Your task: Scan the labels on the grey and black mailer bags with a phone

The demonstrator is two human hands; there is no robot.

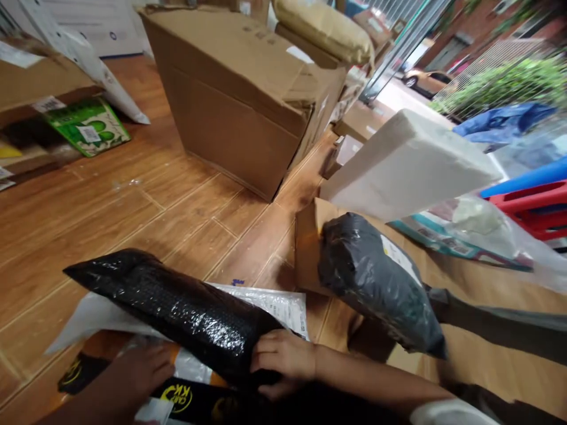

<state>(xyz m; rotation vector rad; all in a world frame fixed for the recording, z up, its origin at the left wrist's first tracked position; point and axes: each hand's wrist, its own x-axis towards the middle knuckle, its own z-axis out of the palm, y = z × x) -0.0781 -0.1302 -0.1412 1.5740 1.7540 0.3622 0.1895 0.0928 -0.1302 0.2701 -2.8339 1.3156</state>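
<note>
Right hand [283,361] clamps the near end of a black bubble mailer [177,308], fingers curled over it, thumb underneath. The mailer lies slanted over a white bag [283,307] and a black-and-yellow package [195,401] on the wood floor [133,206]. Left hand [139,372] rests flat on the pile beside the mailer, fingers loosely spread, pinching nothing. Grey parcel [376,277] sits on a cardboard box [487,307] to the right; big carton [239,94] behind.

Warm wood-plank floor [133,206] runs through the room. A large cardboard box [239,94] stands on it. Daylight enters through a glass front [411,35] showing green shrubs [505,82] outside.
</note>
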